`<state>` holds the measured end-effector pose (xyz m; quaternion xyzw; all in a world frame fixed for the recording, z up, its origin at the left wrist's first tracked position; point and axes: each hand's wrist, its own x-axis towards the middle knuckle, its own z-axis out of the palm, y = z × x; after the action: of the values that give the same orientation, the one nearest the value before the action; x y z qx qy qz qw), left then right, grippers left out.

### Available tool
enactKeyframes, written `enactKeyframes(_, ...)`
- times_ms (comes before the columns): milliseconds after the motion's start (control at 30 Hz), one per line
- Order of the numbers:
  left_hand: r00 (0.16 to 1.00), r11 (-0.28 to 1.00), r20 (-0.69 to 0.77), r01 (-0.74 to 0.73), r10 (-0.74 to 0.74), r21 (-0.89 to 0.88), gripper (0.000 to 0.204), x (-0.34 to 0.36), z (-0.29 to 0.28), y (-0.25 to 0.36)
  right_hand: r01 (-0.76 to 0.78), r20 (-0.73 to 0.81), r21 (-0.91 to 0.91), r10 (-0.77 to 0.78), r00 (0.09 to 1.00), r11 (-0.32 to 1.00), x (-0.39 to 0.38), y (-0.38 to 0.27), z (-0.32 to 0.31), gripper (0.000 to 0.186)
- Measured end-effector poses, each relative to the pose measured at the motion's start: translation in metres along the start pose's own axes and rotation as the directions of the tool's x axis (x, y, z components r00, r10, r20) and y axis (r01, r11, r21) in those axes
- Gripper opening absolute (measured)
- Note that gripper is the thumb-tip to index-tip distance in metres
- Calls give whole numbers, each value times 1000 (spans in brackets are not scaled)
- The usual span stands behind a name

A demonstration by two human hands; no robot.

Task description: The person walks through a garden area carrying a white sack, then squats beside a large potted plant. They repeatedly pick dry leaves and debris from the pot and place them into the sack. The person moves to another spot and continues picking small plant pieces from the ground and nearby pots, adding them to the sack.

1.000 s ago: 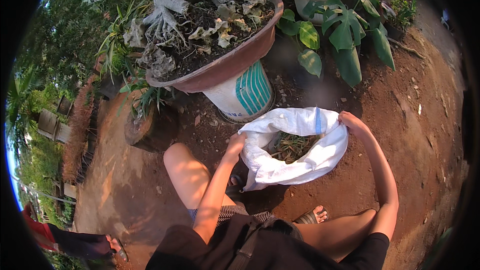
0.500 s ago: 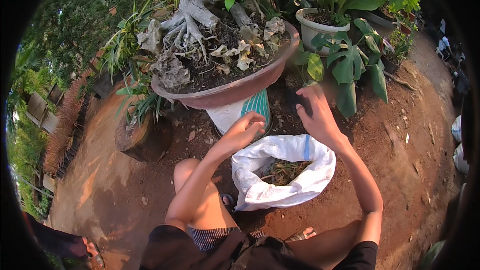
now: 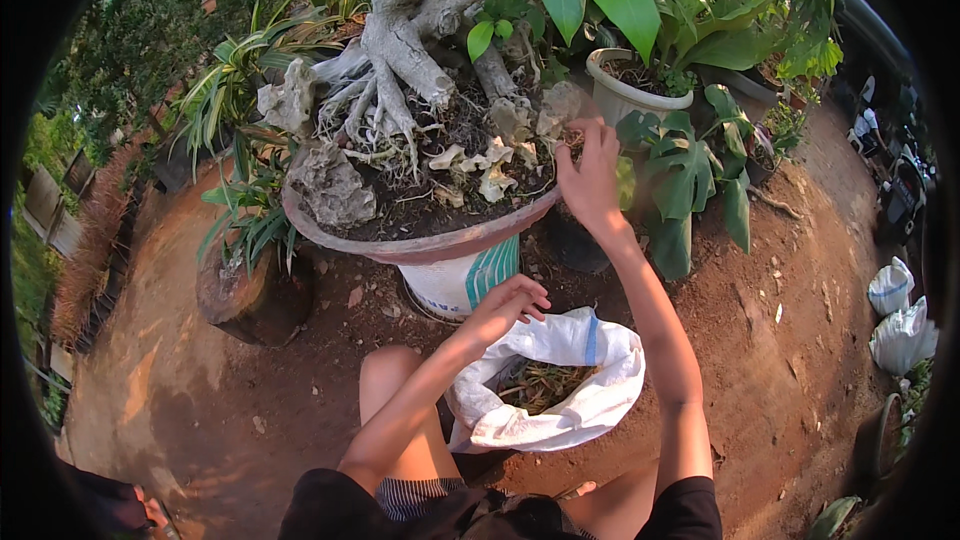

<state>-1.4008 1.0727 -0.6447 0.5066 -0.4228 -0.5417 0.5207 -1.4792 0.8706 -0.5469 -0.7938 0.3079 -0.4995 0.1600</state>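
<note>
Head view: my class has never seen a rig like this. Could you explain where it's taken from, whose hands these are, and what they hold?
It comes from a head-worn fisheye camera looking down, so straight edges bend. There is no machine, just bare hands. The wearer's right hand is at the edge of a wide reddish-brown pot with a grey-rooted tree; whether it grips anything is unclear. The left hand, loosely curled, seems to hold nothing. Near it, an open white sack of plant scraps stands on brown soil.

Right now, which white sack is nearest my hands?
The open sack in front of you, holding plant bits, near your left hand; the other white sacks sit farther off, right.
</note>
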Motion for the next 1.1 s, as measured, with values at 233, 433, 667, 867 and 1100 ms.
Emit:
enactKeyframes(233, 998, 952, 15, 58, -66, 301, 28, -57, 2, 25, -49, -86, 34, 52, 995, 998, -6, 12, 13, 50)
enactKeyframes(433, 960, 887, 195, 92, -199, 452, 36, -144, 52, 22, -139, -58, 28, 140, 988, 990, -3, 8, 12, 52)
enactKeyframes(667, 761, 987, -629, 116, -157, -107, 31, -192, 116, 21, -106, -70, 14, 107, 992, 994, -5, 12, 8, 52)
enactKeyframes(867, 948, 950, 89, 297, -306, 98, 45, -225, 178, 49, -72, -49, 1, 72, 996, 997, -4, 16, 8, 44)
enactKeyframes(1100, 810, 797, 353, -560, 469, 227, 35, -259, 208, 215, -123, -10, -50, 123, 992, 991, -4, 19, 14, 41)
